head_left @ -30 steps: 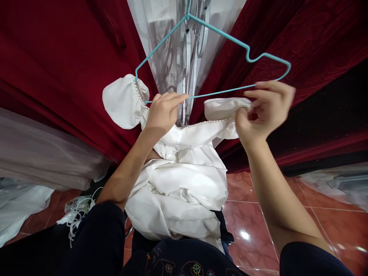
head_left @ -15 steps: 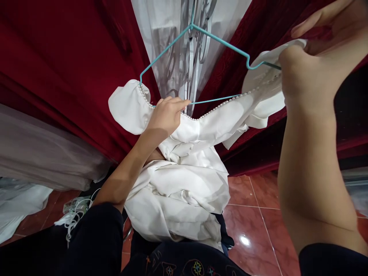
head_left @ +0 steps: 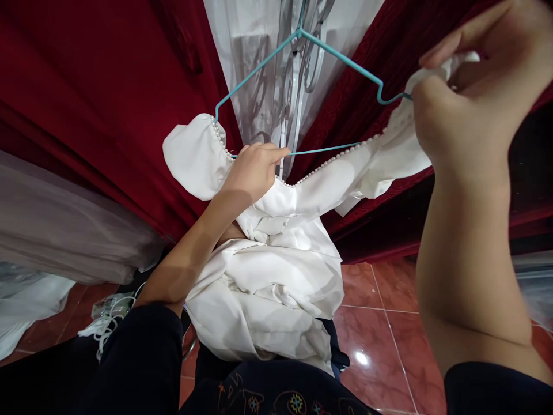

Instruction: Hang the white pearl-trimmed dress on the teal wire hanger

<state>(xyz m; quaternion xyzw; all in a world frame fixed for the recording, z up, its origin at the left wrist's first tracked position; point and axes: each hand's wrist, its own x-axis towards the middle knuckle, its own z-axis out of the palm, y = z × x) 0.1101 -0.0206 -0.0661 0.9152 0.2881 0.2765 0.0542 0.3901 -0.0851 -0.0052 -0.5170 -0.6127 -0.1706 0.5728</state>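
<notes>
A white dress (head_left: 268, 276) with a pearl-trimmed neckline hangs partly on a light blue hanger (head_left: 345, 56) and is bunched over my lap. Its left puff sleeve (head_left: 194, 155) sits around the hanger's left end. My left hand (head_left: 257, 170) is closed on the bodice and the hanger's bottom bar near the middle of the neckline. At the upper right, my right hand (head_left: 470, 95) pinches the dress's other sleeve beside the hanger's right end. The hanger's right tip is hidden behind that hand and the cloth.
Dark red curtains (head_left: 99, 86) hang on both sides of a white panel with grey scrollwork (head_left: 298, 86). Pale sheer fabric (head_left: 56, 213) hangs at left. A white cord (head_left: 106, 331) lies near a clear plastic packet. The floor has red tiles (head_left: 375, 346).
My right hand has drawn the sleeve a little left and up around the hanger's right end, bunching the cloth. The hanger's top has shifted slightly right and up. My left hand keeps its grip.
</notes>
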